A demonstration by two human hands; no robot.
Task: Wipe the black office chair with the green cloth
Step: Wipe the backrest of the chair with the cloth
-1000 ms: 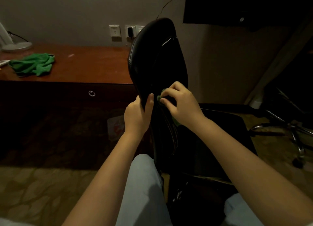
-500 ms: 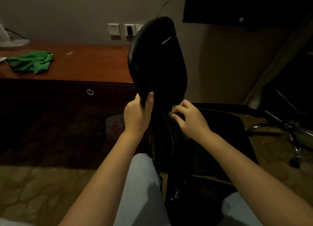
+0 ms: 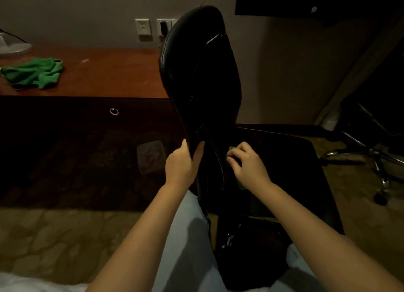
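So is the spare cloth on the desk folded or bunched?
Bunched: the spare cloth lies in a rumpled heap on the desk.

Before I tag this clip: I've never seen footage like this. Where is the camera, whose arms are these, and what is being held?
There is no machine here. The single picture comes from a wide-angle camera worn on a person's head, looking forward and down, so the two bare arms belong to the wearer. The left hand grips the backrest edge of the black office chair, apparently steadying it. The right hand presses a green cloth against the chair beside it; only bits of cloth show around the fingers. On the wooden desk to the left lies a second green cloth, crumpled and untouched. Wall sockets sit behind the desk.
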